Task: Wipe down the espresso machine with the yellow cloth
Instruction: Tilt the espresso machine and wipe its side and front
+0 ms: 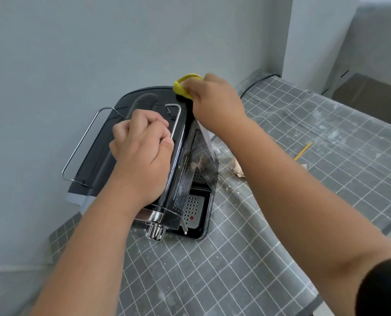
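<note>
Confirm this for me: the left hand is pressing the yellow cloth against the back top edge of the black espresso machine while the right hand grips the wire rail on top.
The hands are swapped. In the head view, the right hand presses the yellow cloth against the back top edge of the black espresso machine, while the left hand grips the wire rail on top.

Home corner: plain grey walls [98, 42], dusty grid-patterned tablecloth [281, 201], espresso machine [183, 160] on top.
</note>
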Demonstrator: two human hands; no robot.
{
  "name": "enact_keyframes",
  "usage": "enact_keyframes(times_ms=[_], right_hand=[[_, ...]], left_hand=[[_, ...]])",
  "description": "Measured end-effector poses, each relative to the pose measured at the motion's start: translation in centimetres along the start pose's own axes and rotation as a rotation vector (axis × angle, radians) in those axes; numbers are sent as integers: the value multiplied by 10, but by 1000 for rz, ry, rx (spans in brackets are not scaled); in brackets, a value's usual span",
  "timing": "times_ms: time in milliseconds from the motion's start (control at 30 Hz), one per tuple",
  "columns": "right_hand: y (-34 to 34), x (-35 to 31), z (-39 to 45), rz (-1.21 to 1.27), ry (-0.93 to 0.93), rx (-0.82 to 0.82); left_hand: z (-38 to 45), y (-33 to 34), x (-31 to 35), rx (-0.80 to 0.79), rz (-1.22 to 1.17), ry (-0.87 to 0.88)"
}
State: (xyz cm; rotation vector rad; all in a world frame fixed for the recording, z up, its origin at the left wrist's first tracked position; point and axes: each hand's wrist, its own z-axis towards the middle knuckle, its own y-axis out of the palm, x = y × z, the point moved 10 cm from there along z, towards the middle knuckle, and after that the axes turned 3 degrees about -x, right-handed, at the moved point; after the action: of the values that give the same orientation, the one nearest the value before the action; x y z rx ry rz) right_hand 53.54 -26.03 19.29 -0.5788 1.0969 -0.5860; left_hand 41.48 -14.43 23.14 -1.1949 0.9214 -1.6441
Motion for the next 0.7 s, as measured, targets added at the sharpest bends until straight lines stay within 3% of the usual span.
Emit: enact_keyframes(times_ms=[233, 367, 600, 700], right_hand=[[5, -32, -109, 273, -155, 230], [12, -28, -118, 342, -176, 264], [57, 9, -135, 599, 222, 249], [69, -31, -197, 733, 118, 229]], left_hand=[[1, 0, -1, 12, 27, 9], [0, 0, -3, 11, 34, -2], [0, 1, -5, 4, 10, -19], [0, 1, -5, -6, -6, -19]])
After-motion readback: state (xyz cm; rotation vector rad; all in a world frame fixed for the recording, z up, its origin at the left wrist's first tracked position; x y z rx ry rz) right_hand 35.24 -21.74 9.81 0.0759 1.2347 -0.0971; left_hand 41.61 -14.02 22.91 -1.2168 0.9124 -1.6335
